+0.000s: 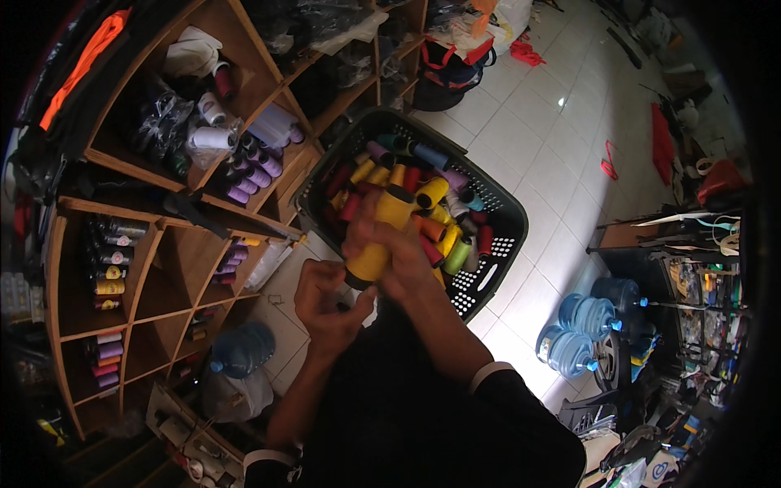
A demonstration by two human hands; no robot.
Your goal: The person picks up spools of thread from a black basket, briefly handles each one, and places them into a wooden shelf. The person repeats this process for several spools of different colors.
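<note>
My right hand (400, 254) is wrapped round a large yellow thread spool (394, 213) with dark ends, held at a slant above the basket's near side. Close to the spool's lower end is my left hand (327, 302), its fingers curled in; whether a thread end is pinched there is too small to make out. Below and beyond them stands a dark plastic laundry basket (508, 213) with a perforated wall. Heaped inside are many thread spools, among them a yellow one (432, 192), a lime green one (458, 255) and a blue one (429, 154).
A wooden cubbyhole shelf (173, 281) on the left holds purple spools (259, 172) and other thread. Blue water jugs (569, 351) stand on the white tiled floor (533, 122) at right; another blue jug (244, 348) is by the shelf. Bags (455, 65) lie beyond the basket.
</note>
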